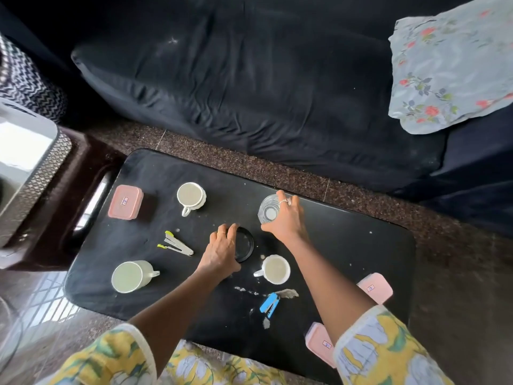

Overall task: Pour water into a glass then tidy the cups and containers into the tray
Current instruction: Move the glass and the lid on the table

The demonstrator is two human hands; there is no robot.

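Observation:
On the black low table [361, 245], my right hand [286, 220] grips a clear drinking glass [268, 211] near the far edge. My left hand [222, 251] wraps around a dark round container [245, 244] at the table's middle. Three white cups stand around: one at the back [191, 196], one at the front left [130, 276], one just right of the dark container [275, 269]. Pink lidded containers sit at the back left [125, 202], at the right edge [374, 287] and at the front right [320, 347], the last partly hidden by my sleeve.
A silver stapler with yellow-green tips [176, 244] and a blue stapler [269, 304] lie on the table, with scraps and crumbs near the blue one. A dark sofa [249, 87] with a floral cloth [449, 68] lies beyond. A dark brown stand [69, 195] is at left.

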